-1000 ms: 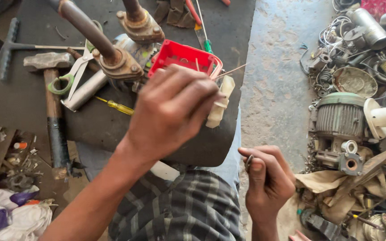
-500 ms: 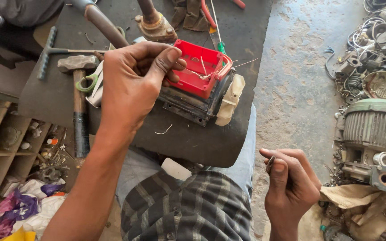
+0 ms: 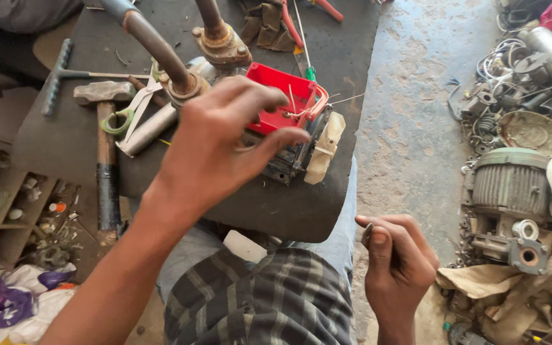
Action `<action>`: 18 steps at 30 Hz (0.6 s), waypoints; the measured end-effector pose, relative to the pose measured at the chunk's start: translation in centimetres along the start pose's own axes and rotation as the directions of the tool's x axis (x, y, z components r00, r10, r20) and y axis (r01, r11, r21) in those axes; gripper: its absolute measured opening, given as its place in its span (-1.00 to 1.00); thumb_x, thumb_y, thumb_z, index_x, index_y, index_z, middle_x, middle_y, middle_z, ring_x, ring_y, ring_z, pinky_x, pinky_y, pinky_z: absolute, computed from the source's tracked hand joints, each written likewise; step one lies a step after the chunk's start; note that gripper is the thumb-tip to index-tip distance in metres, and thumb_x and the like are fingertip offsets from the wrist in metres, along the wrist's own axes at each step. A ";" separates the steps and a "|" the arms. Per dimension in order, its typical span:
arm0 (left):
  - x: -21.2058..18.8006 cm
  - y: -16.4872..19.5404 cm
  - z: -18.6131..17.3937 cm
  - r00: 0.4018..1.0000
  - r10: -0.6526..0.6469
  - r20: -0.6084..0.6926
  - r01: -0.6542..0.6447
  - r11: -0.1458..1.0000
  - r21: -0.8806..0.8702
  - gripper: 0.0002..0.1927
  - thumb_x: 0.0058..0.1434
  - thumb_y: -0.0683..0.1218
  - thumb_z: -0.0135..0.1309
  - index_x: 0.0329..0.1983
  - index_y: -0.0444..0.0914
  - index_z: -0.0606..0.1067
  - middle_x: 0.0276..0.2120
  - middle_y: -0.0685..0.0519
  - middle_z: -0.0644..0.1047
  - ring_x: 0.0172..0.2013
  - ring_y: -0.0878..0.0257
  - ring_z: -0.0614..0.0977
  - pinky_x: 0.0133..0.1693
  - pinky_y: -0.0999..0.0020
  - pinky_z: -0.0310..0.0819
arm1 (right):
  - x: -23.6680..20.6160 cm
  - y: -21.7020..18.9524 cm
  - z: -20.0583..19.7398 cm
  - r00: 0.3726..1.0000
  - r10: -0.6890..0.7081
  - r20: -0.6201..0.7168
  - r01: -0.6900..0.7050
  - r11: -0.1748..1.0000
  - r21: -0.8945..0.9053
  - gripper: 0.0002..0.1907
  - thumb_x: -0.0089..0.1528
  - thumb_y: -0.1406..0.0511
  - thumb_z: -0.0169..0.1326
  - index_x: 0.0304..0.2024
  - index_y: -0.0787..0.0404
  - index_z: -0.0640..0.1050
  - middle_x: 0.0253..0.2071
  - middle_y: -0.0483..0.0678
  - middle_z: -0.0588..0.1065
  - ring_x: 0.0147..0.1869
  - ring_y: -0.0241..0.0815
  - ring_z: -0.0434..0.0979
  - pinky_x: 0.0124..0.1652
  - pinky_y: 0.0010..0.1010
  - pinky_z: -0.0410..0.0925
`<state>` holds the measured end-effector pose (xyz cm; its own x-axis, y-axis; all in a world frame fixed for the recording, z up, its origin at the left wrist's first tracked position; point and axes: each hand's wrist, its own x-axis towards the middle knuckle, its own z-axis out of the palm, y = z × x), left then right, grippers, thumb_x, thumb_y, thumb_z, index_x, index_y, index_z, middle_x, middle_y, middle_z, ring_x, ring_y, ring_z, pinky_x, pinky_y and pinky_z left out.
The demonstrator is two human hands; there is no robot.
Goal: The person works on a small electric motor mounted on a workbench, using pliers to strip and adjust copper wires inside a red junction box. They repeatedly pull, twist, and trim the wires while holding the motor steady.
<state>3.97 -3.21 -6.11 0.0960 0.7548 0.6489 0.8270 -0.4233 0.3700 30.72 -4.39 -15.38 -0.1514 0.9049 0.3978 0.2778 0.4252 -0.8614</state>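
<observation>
- The small motor with a red housing [image 3: 282,105] lies in the upper middle of the frame, on the dark work board [image 3: 365,76], with its cream fan [image 3: 324,148] turned to the right.
- The left hand [image 3: 215,144] is over the motor, fingers spread and curved; the thumb and fingertips touch its near edge, but a firm grip I cannot confirm.
- The right hand [image 3: 397,265] is in the lower right of the frame, closed with the fingertips pinched together on a small dark piece — what it is, I cannot tell.
- Possible trouble: thin loose wires [image 3: 308,108] stand out of the red housing, and the fingers could catch and pull them. The motor also sits near the front edge of the board, so a push could slide it off.
- Left of the motor lie scissors with green handles [image 3: 126,118] and a hammer [image 3: 103,128]; two rusty pipes [image 3: 161,54] rise behind.
- The board rests over the person's knees. The floor is bare concrete [image 3: 416,128], and at the right edge there are old motor parts [image 3: 512,191].
</observation>
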 end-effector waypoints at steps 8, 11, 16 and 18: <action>3.5 1.1 -3.5 0.989 0.103 -0.107 -0.091 0.989 0.115 -0.87 0.39 -0.25 0.27 -0.25 -0.36 0.53 -0.31 -0.05 0.53 -0.20 0.05 0.61 -0.15 0.15 0.48 | -0.2 -1.4 0.3 0.999 -0.011 -0.031 0.009 0.998 -0.061 -0.78 0.41 0.32 0.07 -0.16 0.38 0.63 -0.31 -0.06 0.53 -0.38 -0.39 0.42 -0.37 -0.56 0.28; 3.1 0.3 -6.3 0.995 -0.021 -0.100 0.026 0.998 0.057 -0.79 0.41 -0.18 0.30 -0.28 -0.39 0.53 -0.36 -0.05 0.55 -0.42 0.18 0.60 -0.41 0.24 0.43 | -0.2 -1.7 0.4 0.999 -0.003 -0.033 0.000 0.997 -0.079 -0.79 0.41 0.33 0.07 -0.16 0.39 0.62 -0.30 -0.06 0.53 -0.36 -0.38 0.43 -0.34 -0.56 0.29; 0.9 -1.5 -6.0 0.988 0.096 -0.121 -0.088 0.994 0.070 -0.61 0.36 0.04 0.33 -0.30 -0.38 0.53 -0.39 -0.06 0.53 -0.41 0.14 0.57 -0.36 0.20 0.41 | -0.1 -2.2 1.5 0.999 -0.045 0.003 0.045 0.998 -0.036 -0.75 0.48 0.31 0.06 -0.18 0.42 0.58 -0.28 -0.06 0.52 -0.36 -0.40 0.43 -0.26 -0.54 0.32; 0.5 -1.8 -3.9 0.993 0.112 -0.038 -0.112 0.994 0.020 -0.47 0.29 0.22 0.26 -0.25 -0.38 0.52 -0.33 -0.09 0.50 -0.28 0.05 0.59 -0.24 0.17 0.47 | -0.2 -2.6 1.9 0.998 -0.060 0.001 0.060 0.997 -0.058 -0.74 0.46 0.30 0.05 -0.17 0.42 0.60 -0.29 -0.05 0.52 -0.35 -0.38 0.42 -0.29 -0.55 0.29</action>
<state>0.39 -4.01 -3.86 0.1672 0.6831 0.7109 0.8218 -0.4949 0.2823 28.23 -5.71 -13.80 -0.1685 0.8777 0.4486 0.3227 0.4791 -0.8163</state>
